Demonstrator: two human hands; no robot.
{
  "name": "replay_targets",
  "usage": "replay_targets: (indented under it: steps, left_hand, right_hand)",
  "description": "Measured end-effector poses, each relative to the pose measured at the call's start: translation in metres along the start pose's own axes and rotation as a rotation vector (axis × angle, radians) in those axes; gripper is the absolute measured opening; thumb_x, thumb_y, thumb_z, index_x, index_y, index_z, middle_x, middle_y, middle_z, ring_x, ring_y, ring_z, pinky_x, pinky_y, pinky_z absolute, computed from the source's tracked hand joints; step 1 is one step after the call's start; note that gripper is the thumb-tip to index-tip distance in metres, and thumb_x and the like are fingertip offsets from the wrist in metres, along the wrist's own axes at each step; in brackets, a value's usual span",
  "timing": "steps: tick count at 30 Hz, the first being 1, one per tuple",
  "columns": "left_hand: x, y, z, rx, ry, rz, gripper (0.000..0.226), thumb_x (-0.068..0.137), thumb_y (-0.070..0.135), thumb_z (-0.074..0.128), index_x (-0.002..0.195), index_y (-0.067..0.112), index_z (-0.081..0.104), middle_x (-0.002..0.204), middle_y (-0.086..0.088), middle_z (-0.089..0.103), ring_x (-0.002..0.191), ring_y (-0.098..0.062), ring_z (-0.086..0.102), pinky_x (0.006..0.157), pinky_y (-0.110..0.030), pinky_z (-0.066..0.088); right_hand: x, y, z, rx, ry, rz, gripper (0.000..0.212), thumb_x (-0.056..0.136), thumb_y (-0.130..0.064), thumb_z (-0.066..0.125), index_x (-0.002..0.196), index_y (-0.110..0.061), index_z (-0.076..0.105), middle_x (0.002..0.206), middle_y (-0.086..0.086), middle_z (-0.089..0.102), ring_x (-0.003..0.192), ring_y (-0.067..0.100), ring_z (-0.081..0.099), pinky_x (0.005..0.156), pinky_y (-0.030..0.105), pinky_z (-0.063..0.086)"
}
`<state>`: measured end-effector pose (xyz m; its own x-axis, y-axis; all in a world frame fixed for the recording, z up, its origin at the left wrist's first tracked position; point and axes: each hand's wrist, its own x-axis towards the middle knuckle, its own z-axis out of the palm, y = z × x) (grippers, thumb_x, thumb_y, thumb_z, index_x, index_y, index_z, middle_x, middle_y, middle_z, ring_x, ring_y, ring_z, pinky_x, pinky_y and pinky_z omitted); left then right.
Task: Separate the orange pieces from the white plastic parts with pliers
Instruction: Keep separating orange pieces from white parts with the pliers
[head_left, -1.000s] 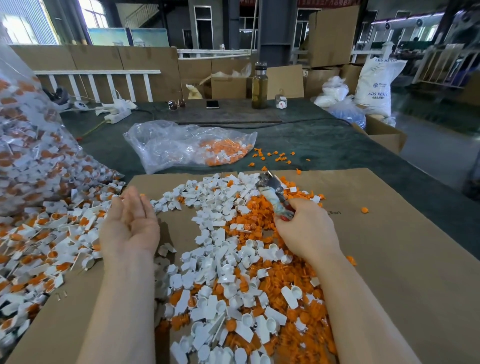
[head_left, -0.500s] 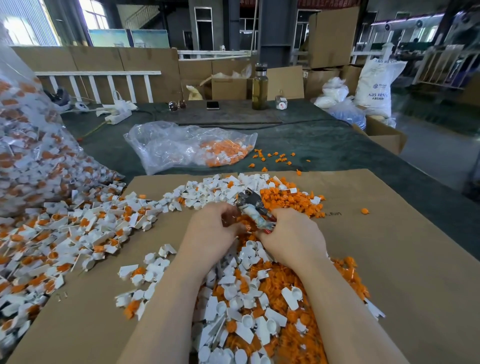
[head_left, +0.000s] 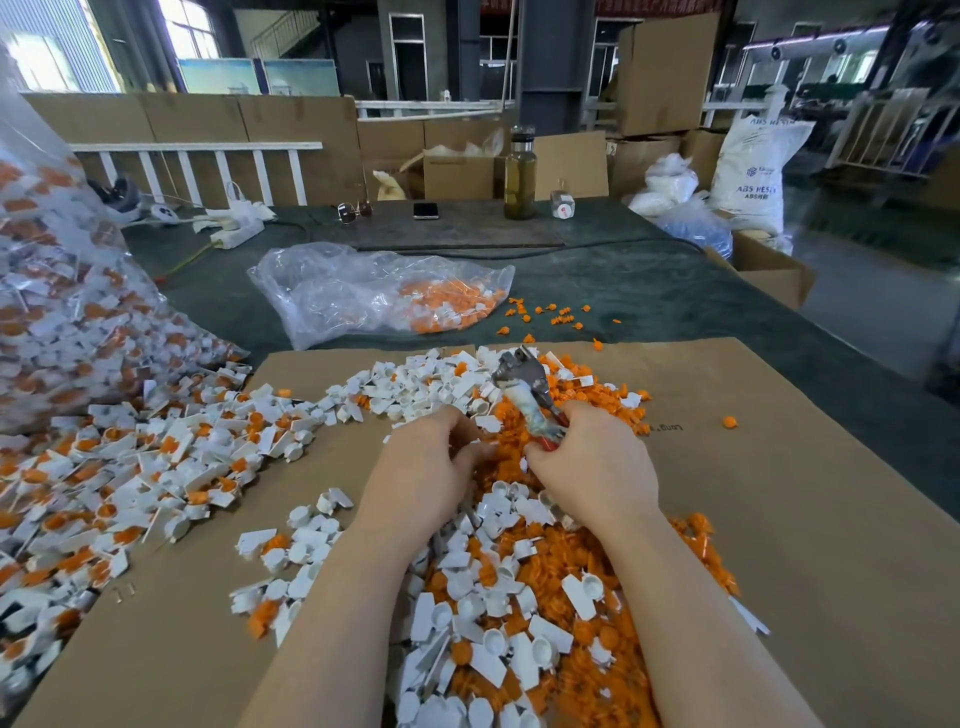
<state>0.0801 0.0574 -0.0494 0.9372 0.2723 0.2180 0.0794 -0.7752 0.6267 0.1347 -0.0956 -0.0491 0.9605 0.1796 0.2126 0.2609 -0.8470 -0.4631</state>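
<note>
Head view: right hand (head_left: 592, 467) clamped round handles of the pliers (head_left: 524, 389), tool tilted up and away, metal head over the far edge of the central heap, presumably kept ready for the next pull. Left hand (head_left: 423, 467) curled, fingertips in the heap just beside the pliers' handles; appears to pinch a small part, but what it holds is hidden, can't confirm. Both work over the cardboard sheet (head_left: 779, 519), likely laid to catch debris. Counts: 1 pliers, 2 hands, 1 sheet. Separated orange pieces (head_left: 545, 561) and white plastic parts (head_left: 457, 613) lie mixed between the forearms, too many to count. Unprocessed parts (head_left: 130, 467) spread at left, approx. hundreds. 2 clear bags: lg. bag (head_left: 62, 312) far left, flat bag (head_left: 363, 296) beyond the sheet.
</note>
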Motion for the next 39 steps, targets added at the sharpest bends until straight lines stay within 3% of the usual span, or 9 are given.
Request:
replay_targets:
  steps: [4,11,15,19,23,28,31,36,39]
  left_hand:
    - [-0.001,0.003,-0.003,-0.204,0.041,-0.074,0.013,0.092,0.034,0.068,0.086,0.030,0.058,0.084,0.012,0.065,0.077,-0.001,0.060,0.060,-0.018,0.040]
    - [-0.003,0.009,-0.012,-0.536,0.040,-0.136,0.025,0.084,0.019,0.078,0.101,0.034,0.067,0.093,0.011,0.069,0.078,0.004,0.065,0.057,-0.002,0.043]
    - [-0.004,0.011,-0.016,-0.596,0.031,-0.148,0.030,0.082,0.019,0.080,0.096,0.044,0.071,0.099,0.018,0.067,0.087,0.001,0.065,0.058,-0.001,0.043]
    - [-0.004,0.011,-0.015,-0.604,0.022,-0.155,0.028,0.082,0.019,0.080,0.096,0.043,0.074,0.096,0.018,0.069,0.088,-0.001,0.067,0.069,-0.009,0.046]
    - [-0.005,0.014,-0.014,-0.772,0.045,-0.210,0.016,0.091,0.011,0.069,0.097,0.024,0.074,0.086,0.005,0.077,0.085,-0.010,0.074,0.083,-0.030,0.057]
    - [-0.004,0.015,-0.013,-0.692,0.083,-0.215,0.020,0.094,0.017,0.063,0.099,0.033,0.075,0.082,0.015,0.074,0.072,0.002,0.070,0.059,-0.009,0.048]
    - [-0.005,0.015,-0.014,-0.696,0.074,-0.201,0.015,0.093,0.023,0.067,0.091,0.034,0.077,0.087,0.013,0.075,0.072,-0.001,0.070,0.056,-0.007,0.047]
    - [-0.006,0.015,-0.014,-0.682,0.057,-0.193,0.013,0.087,0.014,0.075,0.091,0.026,0.073,0.083,0.006,0.077,0.084,-0.011,0.073,0.083,-0.031,0.058]
    - [-0.005,0.015,-0.013,-0.733,0.067,-0.212,0.009,0.087,0.014,0.075,0.093,0.017,0.070,0.083,-0.001,0.077,0.083,-0.014,0.075,0.087,-0.037,0.059]
  right_hand:
    - [0.000,0.000,-0.001,0.070,0.029,-0.015,0.018,0.086,-0.042,0.061,0.085,-0.028,0.049,0.072,-0.012,0.051,0.063,0.005,0.049,0.047,0.023,0.032]
    - [0.001,-0.001,-0.004,0.310,0.054,-0.069,0.009,0.087,-0.030,0.062,0.087,-0.025,0.055,0.073,-0.011,0.056,0.066,0.008,0.054,0.051,0.024,0.035]
    - [-0.001,-0.003,-0.006,0.467,0.051,-0.092,0.009,0.088,-0.022,0.063,0.084,-0.025,0.055,0.074,-0.010,0.058,0.068,0.011,0.056,0.056,0.027,0.041]
    - [-0.002,-0.006,-0.008,0.536,0.046,-0.101,0.009,0.088,-0.021,0.064,0.089,-0.027,0.058,0.076,-0.012,0.058,0.068,0.007,0.055,0.057,0.022,0.039]
    - [-0.003,-0.006,-0.007,0.544,0.067,-0.140,0.006,0.088,-0.024,0.065,0.092,-0.021,0.062,0.075,-0.011,0.060,0.066,0.006,0.055,0.057,0.021,0.039]
    - [-0.005,-0.008,-0.005,0.513,0.080,-0.169,0.011,0.089,-0.030,0.067,0.090,-0.029,0.056,0.075,-0.016,0.058,0.075,-0.002,0.057,0.055,0.014,0.039]
    - [-0.005,-0.009,-0.005,0.499,0.081,-0.168,0.012,0.089,-0.033,0.067,0.089,-0.031,0.055,0.075,-0.017,0.058,0.078,-0.006,0.055,0.053,0.012,0.039]
    - [-0.006,-0.008,-0.006,0.507,0.097,-0.170,0.012,0.088,-0.037,0.066,0.088,-0.027,0.059,0.073,-0.014,0.059,0.071,-0.001,0.056,0.054,0.016,0.040]
    - [-0.006,-0.008,-0.006,0.507,0.117,-0.167,0.012,0.088,-0.038,0.066,0.087,-0.028,0.059,0.072,-0.013,0.060,0.071,0.001,0.057,0.054,0.016,0.041]
